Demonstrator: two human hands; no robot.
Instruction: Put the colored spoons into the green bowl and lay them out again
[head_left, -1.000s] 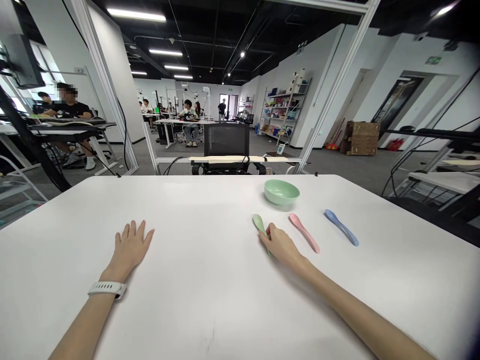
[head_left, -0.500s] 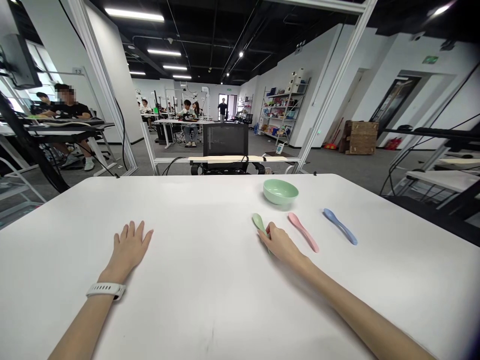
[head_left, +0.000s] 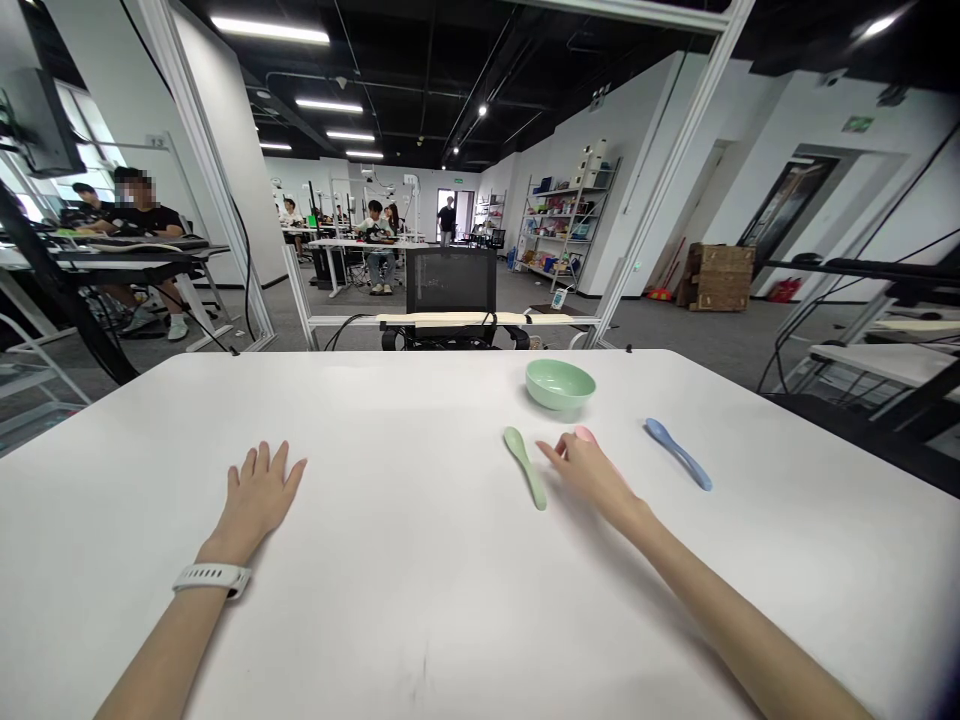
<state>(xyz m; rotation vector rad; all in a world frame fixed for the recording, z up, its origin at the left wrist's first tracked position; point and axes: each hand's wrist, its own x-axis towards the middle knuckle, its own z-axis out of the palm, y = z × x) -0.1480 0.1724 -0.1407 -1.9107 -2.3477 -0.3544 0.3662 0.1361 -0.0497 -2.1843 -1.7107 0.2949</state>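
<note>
right hand (head_left: 591, 475) | grip open, fingers loose, nothing held | pink spoon (head_left: 583, 434) under palm, bowl showing past fingers, long axis slanting away leftward | left hand (head_left: 259, 492) well apart, flat on tabletop (head_left: 420, 610)

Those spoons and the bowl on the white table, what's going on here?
A person is sitting at a white table with both bare hands on it. Their right hand lies over a pink spoon, hiding most of it, between a green spoon and a blue spoon. Their left hand, with a white watch strap on the wrist, rests flat on the table. A pale green bowl sits beyond the spoons.
</note>
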